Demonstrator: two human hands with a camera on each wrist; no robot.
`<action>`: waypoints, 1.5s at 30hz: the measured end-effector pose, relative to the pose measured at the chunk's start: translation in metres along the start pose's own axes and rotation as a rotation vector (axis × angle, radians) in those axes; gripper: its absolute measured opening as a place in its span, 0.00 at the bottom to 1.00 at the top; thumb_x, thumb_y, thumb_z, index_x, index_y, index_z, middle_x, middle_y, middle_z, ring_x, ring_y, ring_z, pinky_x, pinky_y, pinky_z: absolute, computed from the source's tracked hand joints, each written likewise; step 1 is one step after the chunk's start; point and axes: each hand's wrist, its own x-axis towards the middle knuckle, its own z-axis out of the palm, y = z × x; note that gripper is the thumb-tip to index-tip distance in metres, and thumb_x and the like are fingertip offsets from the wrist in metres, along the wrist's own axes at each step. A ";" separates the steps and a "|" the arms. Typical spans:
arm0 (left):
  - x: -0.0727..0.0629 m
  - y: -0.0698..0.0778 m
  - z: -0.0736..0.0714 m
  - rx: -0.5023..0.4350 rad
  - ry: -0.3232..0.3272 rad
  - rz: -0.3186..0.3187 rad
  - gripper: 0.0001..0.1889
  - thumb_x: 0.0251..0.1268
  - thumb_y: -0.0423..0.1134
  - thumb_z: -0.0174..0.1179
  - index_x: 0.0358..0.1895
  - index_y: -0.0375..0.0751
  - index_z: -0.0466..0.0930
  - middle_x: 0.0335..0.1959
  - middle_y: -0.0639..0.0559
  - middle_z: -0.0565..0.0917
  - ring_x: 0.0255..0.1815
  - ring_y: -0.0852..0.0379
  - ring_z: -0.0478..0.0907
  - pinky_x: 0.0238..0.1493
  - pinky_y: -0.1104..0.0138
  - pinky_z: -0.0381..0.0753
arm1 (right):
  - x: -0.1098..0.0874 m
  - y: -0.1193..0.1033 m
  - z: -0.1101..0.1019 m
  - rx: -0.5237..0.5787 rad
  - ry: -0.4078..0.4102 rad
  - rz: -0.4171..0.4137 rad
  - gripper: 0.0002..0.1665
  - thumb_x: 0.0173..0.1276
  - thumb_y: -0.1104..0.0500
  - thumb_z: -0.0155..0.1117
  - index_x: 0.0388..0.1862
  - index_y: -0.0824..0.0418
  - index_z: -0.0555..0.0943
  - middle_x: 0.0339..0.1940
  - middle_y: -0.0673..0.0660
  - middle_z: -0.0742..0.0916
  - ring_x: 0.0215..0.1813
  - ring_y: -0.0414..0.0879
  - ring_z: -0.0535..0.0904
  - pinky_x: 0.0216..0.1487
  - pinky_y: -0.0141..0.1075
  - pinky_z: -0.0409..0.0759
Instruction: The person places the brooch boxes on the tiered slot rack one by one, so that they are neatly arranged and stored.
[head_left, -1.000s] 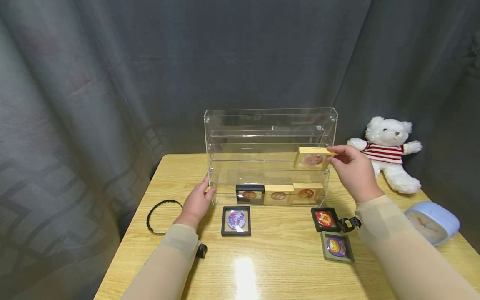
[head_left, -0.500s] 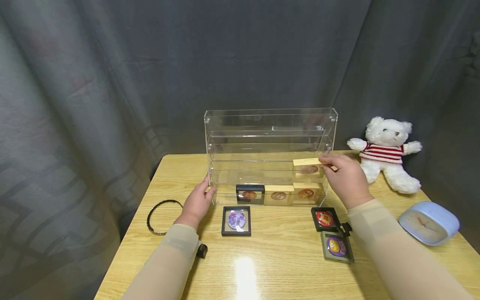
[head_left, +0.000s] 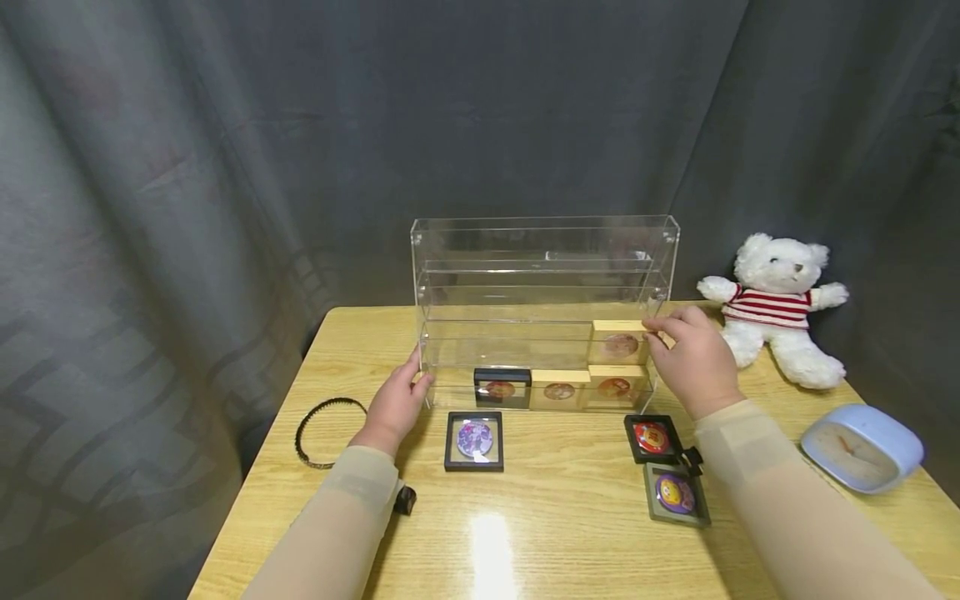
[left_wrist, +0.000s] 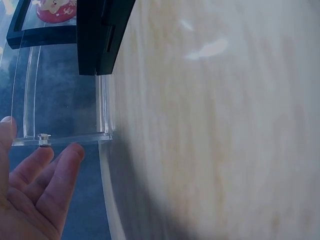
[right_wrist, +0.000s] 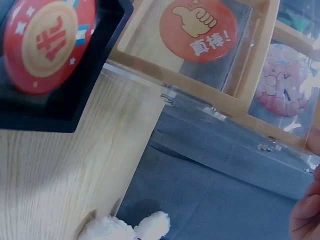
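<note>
In the head view, my left hand [head_left: 393, 408] grips the lower left side of a clear acrylic display rack [head_left: 540, 221], thumb in front and fingers along the outer side. My right hand [head_left: 697, 367] pinches the top right corner of a light-yellow badge frame [head_left: 619, 345] that stands at the right end of the middle shelf. A pink badge [right_wrist: 284, 80] shows inside it in the right wrist view. On the bottom shelf a black badge frame [head_left: 501, 389] and two light-yellow frames, one in the middle [head_left: 559, 390] and one at right [head_left: 615, 387], stand side by side.
A black frame with a purple badge [head_left: 474, 442] lies before the rack. At right lie a black frame with a red badge [head_left: 652, 438] and a grey-green frame [head_left: 677, 495]. A black ring-shaped band [head_left: 303, 425], white teddy bear [head_left: 776, 304] and blue clock [head_left: 862, 448] sit around.
My right hand has moved left and down with the light-yellow frame, which now stands upright on the middle shelf. The left hand has stayed at the rack's side.
</note>
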 end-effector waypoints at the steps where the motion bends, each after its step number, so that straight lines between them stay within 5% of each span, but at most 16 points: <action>1: 0.000 0.000 0.000 0.002 -0.003 -0.002 0.33 0.78 0.50 0.51 0.80 0.66 0.48 0.70 0.43 0.70 0.63 0.39 0.73 0.63 0.43 0.70 | 0.000 0.000 -0.001 -0.002 -0.007 0.008 0.12 0.61 0.68 0.69 0.44 0.62 0.89 0.38 0.58 0.80 0.36 0.54 0.77 0.32 0.49 0.74; 9: 0.001 0.002 -0.001 0.013 -0.011 -0.007 0.33 0.79 0.50 0.50 0.80 0.63 0.47 0.70 0.42 0.69 0.64 0.38 0.71 0.64 0.42 0.68 | -0.001 -0.025 -0.005 0.084 -0.074 0.010 0.25 0.65 0.56 0.72 0.60 0.60 0.81 0.41 0.59 0.80 0.36 0.52 0.76 0.30 0.46 0.73; 15: -0.001 0.003 -0.001 -0.003 -0.023 -0.022 0.33 0.79 0.50 0.50 0.80 0.67 0.45 0.71 0.42 0.68 0.67 0.37 0.68 0.66 0.41 0.65 | -0.015 -0.068 0.009 0.256 -0.170 -0.018 0.25 0.66 0.52 0.72 0.59 0.60 0.79 0.41 0.56 0.82 0.39 0.49 0.78 0.36 0.44 0.77; 23: -0.001 0.004 0.000 -0.013 -0.031 -0.025 0.33 0.79 0.51 0.49 0.80 0.67 0.45 0.72 0.43 0.67 0.68 0.38 0.68 0.67 0.42 0.63 | -0.040 -0.111 0.048 0.333 -0.530 0.081 0.25 0.63 0.43 0.73 0.53 0.55 0.81 0.34 0.45 0.81 0.32 0.40 0.76 0.33 0.38 0.77; 30: -0.002 0.002 0.001 -0.025 -0.022 -0.044 0.34 0.78 0.50 0.51 0.79 0.70 0.45 0.72 0.44 0.68 0.67 0.38 0.69 0.66 0.42 0.64 | -0.058 -0.127 0.086 0.358 -0.804 0.110 0.35 0.58 0.41 0.76 0.61 0.55 0.79 0.32 0.43 0.79 0.30 0.40 0.75 0.32 0.39 0.75; 45: -0.003 0.002 0.001 -0.026 -0.019 -0.043 0.33 0.79 0.49 0.50 0.80 0.68 0.47 0.71 0.42 0.68 0.69 0.37 0.66 0.67 0.41 0.62 | -0.066 -0.142 0.111 0.422 -0.920 0.170 0.58 0.45 0.48 0.85 0.73 0.62 0.68 0.27 0.49 0.80 0.27 0.43 0.73 0.32 0.39 0.73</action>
